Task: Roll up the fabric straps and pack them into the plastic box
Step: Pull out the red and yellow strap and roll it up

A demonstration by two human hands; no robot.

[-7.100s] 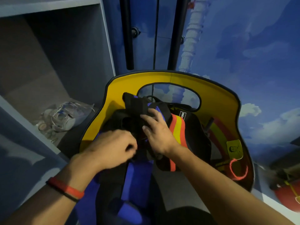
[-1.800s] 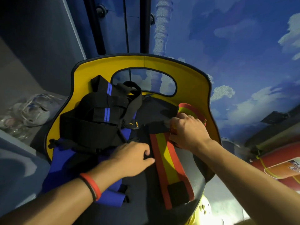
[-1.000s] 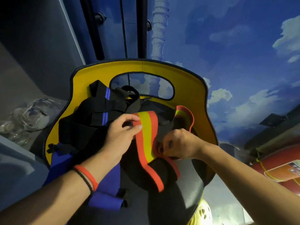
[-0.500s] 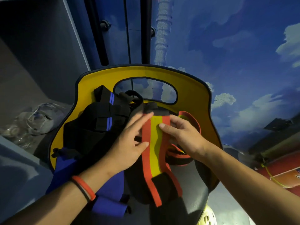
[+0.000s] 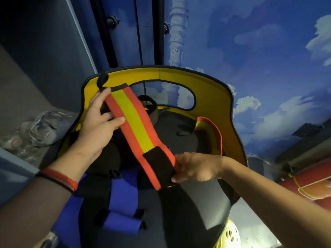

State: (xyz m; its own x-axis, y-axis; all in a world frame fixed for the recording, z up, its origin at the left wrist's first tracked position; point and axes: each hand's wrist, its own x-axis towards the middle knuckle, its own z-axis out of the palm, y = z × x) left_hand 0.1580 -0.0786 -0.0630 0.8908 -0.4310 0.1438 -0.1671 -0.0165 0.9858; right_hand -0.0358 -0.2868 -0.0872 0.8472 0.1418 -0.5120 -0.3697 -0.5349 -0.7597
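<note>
Strap [image 5: 136,127] came up off the pile [image 5: 123,199], stretched above it; left hand [image 5: 97,122] gripped its top end, right hand [image 5: 197,168] fingers [image 5: 176,179] pinched the black tab [image 5: 159,163], likely straightening it for rolling.

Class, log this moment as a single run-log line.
left grip: holds orange-yellow strap, top end; right grip: pinches its black-patch end; blue straps: lying underneath; rolled: not yet
</note>
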